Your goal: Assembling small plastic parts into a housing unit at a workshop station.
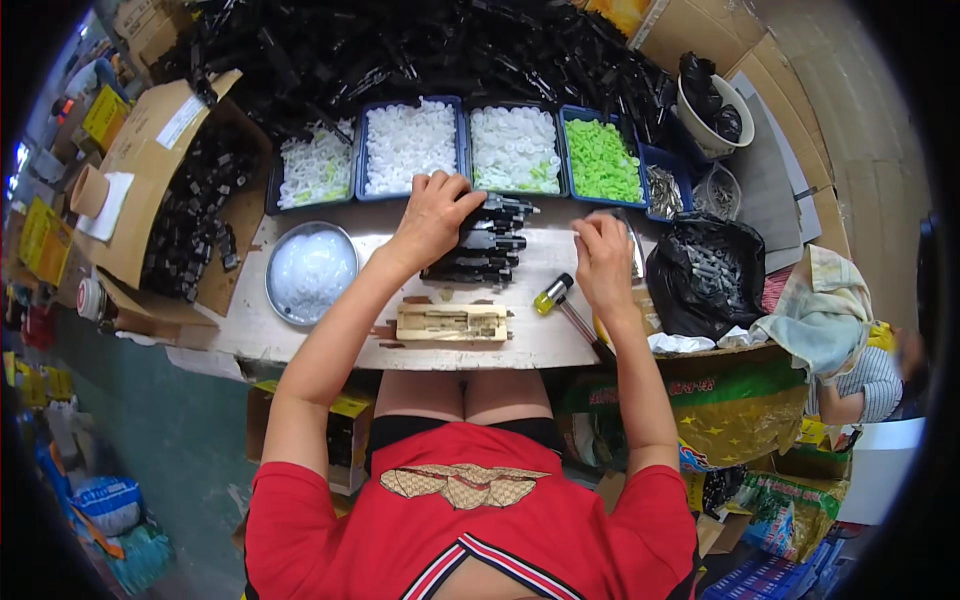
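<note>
My left hand (432,222) is closed at the left end of a row of black plastic parts (488,242), its thumb and fingers around the topmost one. The parts lie side by side with their slim tips toward the right. My right hand (604,260) is raised to the right of the row, fingers bent together; whether something small sits in them is hidden. Below it lies a hammer (554,294) with a yellow-and-black head. A cream-coloured fixture block (452,322) with a slotted top sits in front of the row.
Blue trays of white pieces (410,148) and green pieces (602,160) line the back, before a heap of black parts (400,50). A round dish (312,272) stands left, beside a carton (190,200). A black bag (706,275) sits right; another person (862,385) is beyond it.
</note>
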Demonstrator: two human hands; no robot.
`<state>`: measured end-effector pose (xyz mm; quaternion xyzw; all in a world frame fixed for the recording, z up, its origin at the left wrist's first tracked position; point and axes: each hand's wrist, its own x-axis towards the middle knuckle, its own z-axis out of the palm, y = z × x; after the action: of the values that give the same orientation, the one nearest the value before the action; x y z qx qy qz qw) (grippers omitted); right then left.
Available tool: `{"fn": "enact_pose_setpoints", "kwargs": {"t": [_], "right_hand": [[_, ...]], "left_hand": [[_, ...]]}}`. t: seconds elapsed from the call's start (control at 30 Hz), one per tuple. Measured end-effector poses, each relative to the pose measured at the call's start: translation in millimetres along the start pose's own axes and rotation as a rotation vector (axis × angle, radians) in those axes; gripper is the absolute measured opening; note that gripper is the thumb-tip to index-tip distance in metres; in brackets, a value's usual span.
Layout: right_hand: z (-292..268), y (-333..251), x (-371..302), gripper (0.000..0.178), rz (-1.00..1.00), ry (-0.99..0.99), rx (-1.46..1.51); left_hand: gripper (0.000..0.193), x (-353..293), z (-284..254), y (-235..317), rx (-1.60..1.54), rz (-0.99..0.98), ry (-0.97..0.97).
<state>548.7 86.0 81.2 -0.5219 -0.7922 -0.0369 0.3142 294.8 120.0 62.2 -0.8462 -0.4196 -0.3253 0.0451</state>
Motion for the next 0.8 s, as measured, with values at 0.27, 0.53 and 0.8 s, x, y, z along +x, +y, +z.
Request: {"fn": "enact_pose_setpoints", "kwargs": {"t": [0.27,0.53,0.8], "right_hand": [[79.3,22.5,174.5,0.016,-0.181,0.209,-0.140],[114.9,9.8,301.9,0.038,-0.137,0.227,-0.397],[123.0,17.9,277.9,0.030,-0.337,0.067,-0.378]], "left_hand": [[0.044,-12.0,-37.9,13.8,-0.152,-0.140,0.054],[0.023,-137.7,-111.4,-42.5,-0.175,-0.815,0.387],[0.018,-210.0,-129.9,-118.6,-0.002,-1.010,0.608]]}}
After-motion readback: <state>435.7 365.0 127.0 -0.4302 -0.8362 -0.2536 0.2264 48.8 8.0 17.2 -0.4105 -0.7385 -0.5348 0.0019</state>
